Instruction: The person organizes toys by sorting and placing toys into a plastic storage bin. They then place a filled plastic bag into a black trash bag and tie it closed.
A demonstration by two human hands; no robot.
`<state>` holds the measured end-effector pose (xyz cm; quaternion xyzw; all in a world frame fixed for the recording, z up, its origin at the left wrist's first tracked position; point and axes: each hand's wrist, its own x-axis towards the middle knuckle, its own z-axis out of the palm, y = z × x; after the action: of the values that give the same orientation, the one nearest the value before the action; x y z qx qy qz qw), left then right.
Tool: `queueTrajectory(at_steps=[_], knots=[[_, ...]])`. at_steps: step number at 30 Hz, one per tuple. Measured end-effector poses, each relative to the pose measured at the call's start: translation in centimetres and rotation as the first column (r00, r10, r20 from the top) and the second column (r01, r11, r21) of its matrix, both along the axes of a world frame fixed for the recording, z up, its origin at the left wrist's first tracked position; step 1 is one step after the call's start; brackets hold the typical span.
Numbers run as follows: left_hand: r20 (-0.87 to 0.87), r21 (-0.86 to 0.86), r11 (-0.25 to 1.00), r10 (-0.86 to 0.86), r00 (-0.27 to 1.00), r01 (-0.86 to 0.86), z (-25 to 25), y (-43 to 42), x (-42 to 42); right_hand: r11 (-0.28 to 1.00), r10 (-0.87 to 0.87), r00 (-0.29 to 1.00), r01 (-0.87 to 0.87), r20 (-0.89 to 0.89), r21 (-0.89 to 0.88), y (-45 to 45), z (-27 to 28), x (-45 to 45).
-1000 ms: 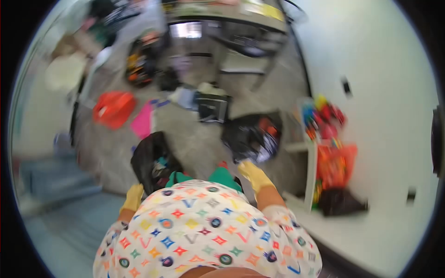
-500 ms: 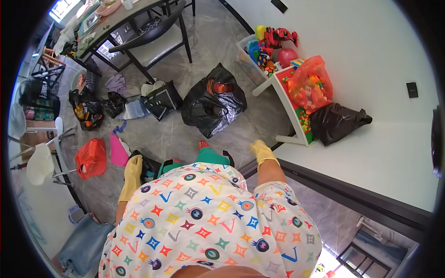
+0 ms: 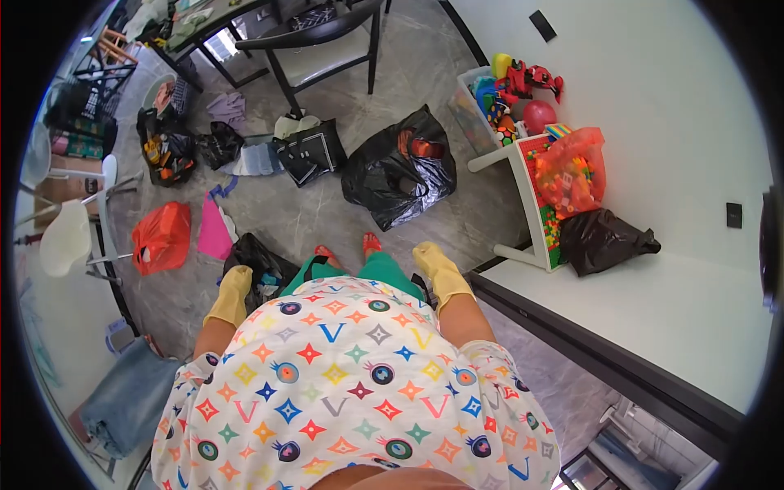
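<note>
My left hand [image 3: 232,292], in a yellow rubber glove, hangs low beside a black plastic bag [image 3: 263,263] on the floor; its fingertips are turned away, so whether they touch the bag is unclear. On the other side of my body, my right hand [image 3: 438,268] wears a matching glove. Its fingers hang loosely with nothing visible in them. A large black plastic bag [image 3: 398,173] with something red at its opening lies ahead of my feet. Left of the smaller bag are a pink cloth [image 3: 214,232] and a tied red plastic bag [image 3: 162,238].
A brick-topped play table [image 3: 532,208] stands right, carrying an orange bag [image 3: 572,173] of toy bricks, beside a dark bag [image 3: 606,242]. Behind it sits a toy bin [image 3: 475,114]. A black box-like bag [image 3: 314,153], clothes and a chair [image 3: 314,61] lie ahead. Jeans [image 3: 131,396] hang at lower left.
My view has turned, so the room's things appear shifted right. My right hand has come in closer to my body. Both my feet now show. The bags on the floor seem to stay put.
</note>
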<state>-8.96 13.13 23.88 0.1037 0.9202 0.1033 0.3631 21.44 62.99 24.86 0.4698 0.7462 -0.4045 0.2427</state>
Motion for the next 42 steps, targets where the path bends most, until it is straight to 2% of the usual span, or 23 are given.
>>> queueTrajectory(at_steps=[2,3,6,9,12,15,18,21,24,27,29,30,31,32,33,34,36,37,38,39,42], knots=[[-0.040,0.099,0.995,0.005,0.999,-0.001,1.0,1.1,-0.5,1.000,-0.011,1.000,0.011,-0.014,0.008,-0.2,2.4,-2.0],[-0.053,0.076,0.997,0.031,0.998,-0.027,2.0,2.1,-0.4,1.000,0.008,1.000,-0.008,-0.009,0.024,-0.1,2.1,-2.6],[-0.088,0.166,0.986,-0.021,0.996,0.036,2.0,2.7,-0.5,0.996,0.063,0.998,-0.062,-0.013,0.070,0.3,0.4,-3.5],[-0.041,0.217,0.976,-0.003,0.999,0.012,1.0,2.3,-0.2,0.994,0.091,0.996,-0.091,-0.002,0.066,-0.3,-0.9,-3.6],[-0.057,0.169,0.984,-0.052,0.997,0.061,2.6,2.5,0.2,0.998,0.061,0.996,-0.062,0.059,0.015,-1.4,0.1,-4.0],[0.001,0.133,0.990,-0.047,0.999,0.046,-0.7,-0.2,-0.5,0.999,0.037,0.998,-0.038,0.042,0.011,-2.5,0.8,-3.1],[0.050,0.025,0.998,-0.053,0.997,0.051,-0.8,-0.9,-1.3,0.999,-0.035,0.999,0.036,0.024,-0.022,-2.7,1.2,-1.6],[-0.007,0.009,0.994,-0.104,0.995,0.104,-0.7,-1.1,-1.6,0.999,-0.047,0.999,0.047,0.004,-0.011,-1.5,0.3,0.2],[-0.036,-0.011,0.998,-0.065,0.997,0.065,-0.6,0.0,-1.6,0.999,-0.045,0.999,0.046,-0.023,0.022,0.0,-1.4,2.0],[-0.120,-0.069,0.985,-0.164,0.979,0.156,2.7,3.1,0.1,0.999,-0.032,0.996,0.036,-0.085,0.038,1.9,-1.9,3.4],[-0.171,-0.043,0.981,-0.196,0.966,0.191,0.2,3.3,1.3,1.000,-0.006,0.989,0.007,-0.150,0.008,3.7,-1.4,3.5],[-0.172,-0.039,0.978,-0.207,0.963,0.204,-2.5,3.0,1.8,1.000,0.027,0.983,-0.029,-0.182,-0.007,4.9,-1.7,3.4],[-0.103,-0.108,0.992,-0.072,0.992,0.061,0.0,6.2,2.8,0.996,0.075,0.977,-0.083,-0.198,-0.032,5.9,-1.8,2.8],[-0.116,-0.164,0.986,-0.039,0.992,0.019,1.4,8.6,3.9,0.988,0.132,0.969,-0.146,-0.209,-0.052,7.1,-2.4,2.1],[-0.074,-0.228,0.968,0.092,0.993,-0.107,4.6,12.0,4.9,0.976,0.184,0.962,-0.203,-0.200,-0.079,8.2,-2.7,2.2],[-0.127,-0.232,0.966,0.090,0.988,-0.118,1.4,12.5,6.1,0.961,0.234,0.954,-0.256,-0.189,-0.102,9.5,-3.0,2.2],[-0.080,-0.263,0.961,0.069,0.994,-0.088,7.4,19.0,8.5,0.928,0.324,0.932,-0.346,-0.164,-0.137,12.0,-3.7,1.6],[-0.115,-0.177,0.974,0.119,0.986,-0.138,2.3,19.4,9.5,0.912,0.361,0.920,-0.383,-0.153,-0.149,13.2,-3.8,1.3],[-0.001,-0.213,0.954,0.214,0.977,-0.209,7.1,23.2,10.0,0.896,0.395,0.907,-0.416,-0.145,-0.157,14.2,-4.0,0.8],[-0.011,-0.164,0.966,0.198,0.980,-0.197,8.8,25.7,10.7,0.880,0.427,0.894,-0.445,-0.134,-0.168,15.2,-4.1,0.3],[-0.089,-0.011,0.973,0.228,0.969,-0.230,10.0,28.3,12.6,0.834,0.507,0.854,-0.520,-0.116,-0.185,17.3,-4.5,-0.7]])
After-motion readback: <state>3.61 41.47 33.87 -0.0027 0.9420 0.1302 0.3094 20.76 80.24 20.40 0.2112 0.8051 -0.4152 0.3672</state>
